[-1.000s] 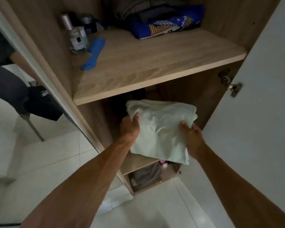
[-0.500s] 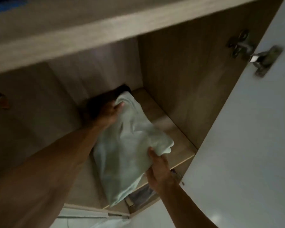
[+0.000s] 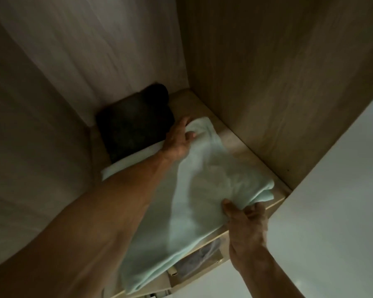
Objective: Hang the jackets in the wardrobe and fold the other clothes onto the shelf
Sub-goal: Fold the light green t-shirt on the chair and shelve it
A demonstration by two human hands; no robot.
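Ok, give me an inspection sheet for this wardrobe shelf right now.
Surface: wooden shelf, dim, partly covered.
Job's things: pale green folded garment on it, front end overhanging.
Clutter: dark folded garment at the back; white fabric beside it.
Hands: left hand holds the green garment's far end; right hand pinches its near corner.
Cables: nothing seen.
Surroundings: white door on the right; lower compartment below with grey contents.

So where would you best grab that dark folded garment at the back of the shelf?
Probably its right edge, coming in from the right. The dark folded garment sits tucked into the back left corner, and the pale green cloth crowds its front edge, while the shelf to its right lies bare.
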